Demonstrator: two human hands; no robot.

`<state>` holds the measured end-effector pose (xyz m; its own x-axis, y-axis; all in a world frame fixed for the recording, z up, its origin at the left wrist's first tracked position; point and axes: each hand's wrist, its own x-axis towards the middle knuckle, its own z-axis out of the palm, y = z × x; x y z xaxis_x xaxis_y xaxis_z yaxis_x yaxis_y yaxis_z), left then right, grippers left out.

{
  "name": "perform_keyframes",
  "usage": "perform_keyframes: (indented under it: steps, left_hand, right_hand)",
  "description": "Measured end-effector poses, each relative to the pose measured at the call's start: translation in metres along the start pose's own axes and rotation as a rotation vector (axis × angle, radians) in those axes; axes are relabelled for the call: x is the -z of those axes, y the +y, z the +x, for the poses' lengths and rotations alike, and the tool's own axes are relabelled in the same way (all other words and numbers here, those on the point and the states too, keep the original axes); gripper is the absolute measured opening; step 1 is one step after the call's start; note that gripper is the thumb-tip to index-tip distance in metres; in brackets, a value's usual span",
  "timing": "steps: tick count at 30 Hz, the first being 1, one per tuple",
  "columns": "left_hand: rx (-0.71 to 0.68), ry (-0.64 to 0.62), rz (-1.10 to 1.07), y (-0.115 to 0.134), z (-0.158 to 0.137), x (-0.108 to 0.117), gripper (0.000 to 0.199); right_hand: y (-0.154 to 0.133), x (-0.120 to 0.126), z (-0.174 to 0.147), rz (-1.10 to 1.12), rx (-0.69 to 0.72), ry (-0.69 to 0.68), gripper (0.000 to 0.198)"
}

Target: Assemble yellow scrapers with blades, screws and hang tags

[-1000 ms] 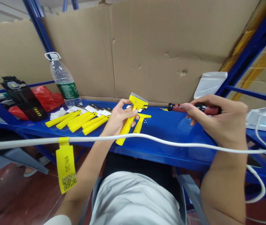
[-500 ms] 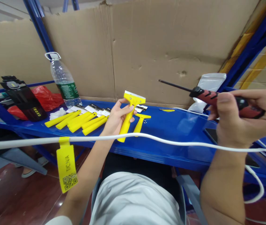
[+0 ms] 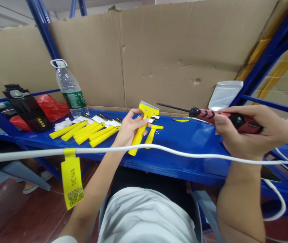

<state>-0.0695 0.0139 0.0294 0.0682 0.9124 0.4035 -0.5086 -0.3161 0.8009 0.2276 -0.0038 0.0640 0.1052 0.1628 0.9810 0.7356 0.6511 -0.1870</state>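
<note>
My left hand (image 3: 132,127) is closed round the handle of a yellow scraper (image 3: 141,133), whose wide head with a blade edge and two screws points up. In my right hand (image 3: 250,131) is a red and black screwdriver (image 3: 210,115); its dark shaft points left, with the tip close to the scraper's head but apart from it. Just behind the held scraper, a second yellow scraper piece (image 3: 151,136) lies on the blue table, with tiny parts (image 3: 157,133) beside it. Left of my left hand lie several yellow handles (image 3: 103,136).
A water bottle (image 3: 71,91), a black drinking bottle (image 3: 26,109) and a red plastic bag (image 3: 51,108) stand at the left. A white cable (image 3: 184,153) with a yellow tag (image 3: 72,182) crosses the near view. Cardboard (image 3: 159,57) walls the back of the table (image 3: 184,135).
My right hand has moved left with the screwdriver, bringing its tip nearer the scraper's head. The scraper in my left hand has tilted and shifted slightly right.
</note>
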Motion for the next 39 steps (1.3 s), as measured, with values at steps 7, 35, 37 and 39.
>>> perform_keyframes:
  steps: [7, 35, 37, 39]
  left_hand:
    - [-0.002, -0.015, 0.014, -0.0002, -0.001, -0.0007, 0.056]
    - [0.048, -0.087, 0.014, -0.0012, -0.0033, -0.0018, 0.053]
    - [0.053, -0.086, 0.005, -0.001, -0.0034, -0.0015, 0.052]
    - [0.055, -0.091, -0.008, -0.0006, -0.0037, -0.0014, 0.052]
  right_hand:
    - [-0.0005, -0.0107, -0.0025, -0.014, 0.227, 0.068, 0.03]
    - [-0.005, -0.0111, -0.0011, -0.085, 0.226, 0.026, 0.038]
    - [-0.0045, -0.0111, -0.0015, -0.085, 0.235, 0.027, 0.037]
    - [-0.0041, -0.0114, -0.0016, -0.073, 0.251, 0.031, 0.036]
